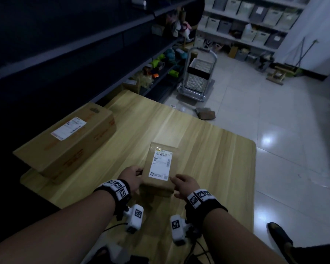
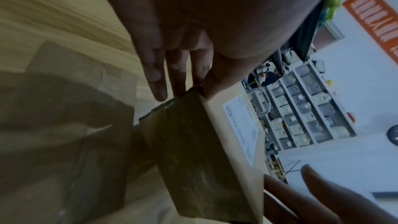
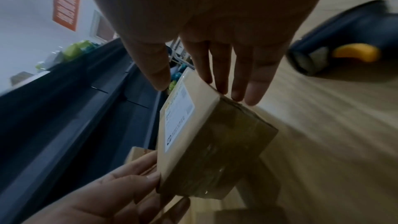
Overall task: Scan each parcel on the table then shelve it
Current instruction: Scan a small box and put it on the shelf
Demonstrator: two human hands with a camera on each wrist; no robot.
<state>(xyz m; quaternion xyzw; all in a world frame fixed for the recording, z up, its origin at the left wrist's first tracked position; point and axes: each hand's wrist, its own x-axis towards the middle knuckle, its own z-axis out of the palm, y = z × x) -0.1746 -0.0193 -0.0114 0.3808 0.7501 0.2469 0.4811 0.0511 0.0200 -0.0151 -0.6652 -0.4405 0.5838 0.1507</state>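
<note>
A small brown parcel (image 1: 161,168) with a white label facing up hangs just over the wooden table (image 1: 208,149), casting a shadow below it. My left hand (image 1: 133,178) pinches its near left corner, thumb on top and fingers (image 2: 159,89) beneath. My right hand (image 1: 183,185) touches the near right edge with straight fingers (image 3: 237,91), its thumb spread apart. The parcel (image 3: 204,142) shows a taped side in both wrist views (image 2: 193,151). A large cardboard box (image 1: 69,141) with a label lies on the table's left. A dark blue scanner (image 3: 344,43) with a yellow trigger lies on the table.
Dark shelving (image 1: 65,44) runs along the left, with coloured goods on its far end. A trolley with baskets (image 1: 196,73) stands beyond the table, and a small package (image 1: 206,113) lies on the tiled floor. White shelves with bins (image 1: 246,20) line the back wall.
</note>
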